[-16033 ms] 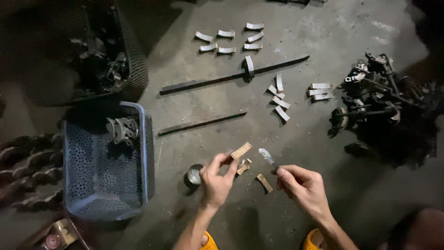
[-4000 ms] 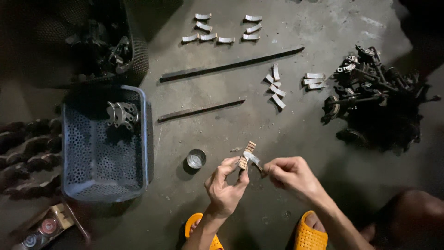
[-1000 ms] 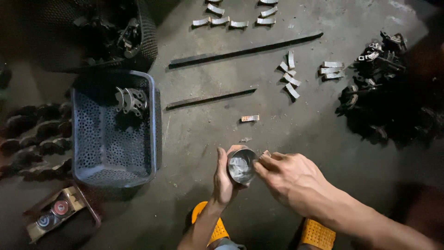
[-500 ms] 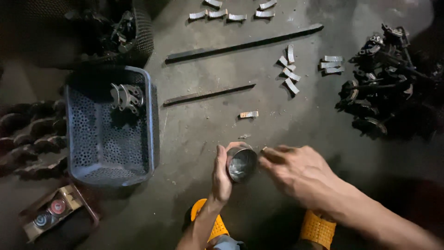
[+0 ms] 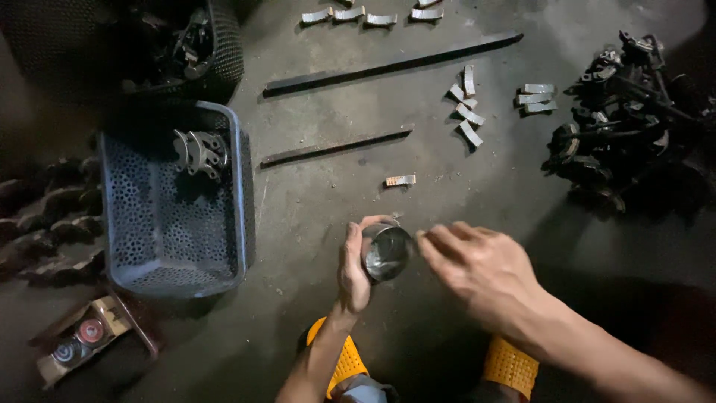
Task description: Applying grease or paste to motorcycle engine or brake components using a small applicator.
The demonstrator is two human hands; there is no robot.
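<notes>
Only one view on my feed: the head-worn camera, looking almost straight down at the concrete floor (image 5: 522, 201). Left hand (image 5: 354, 265) and right hand (image 5: 481, 272) sit low centre, nearest the lens, forearms entering from the bottom edge. Frame top is farthest from the wearer. Blue perforated basket (image 5: 175, 201) at left, dark parts heap (image 5: 634, 119) at right. No second view to overlap.

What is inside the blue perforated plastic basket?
The blue perforated plastic basket holds a cluster of curved grey metal parts at its far end; its near-right corner is too dark to tell.
</notes>
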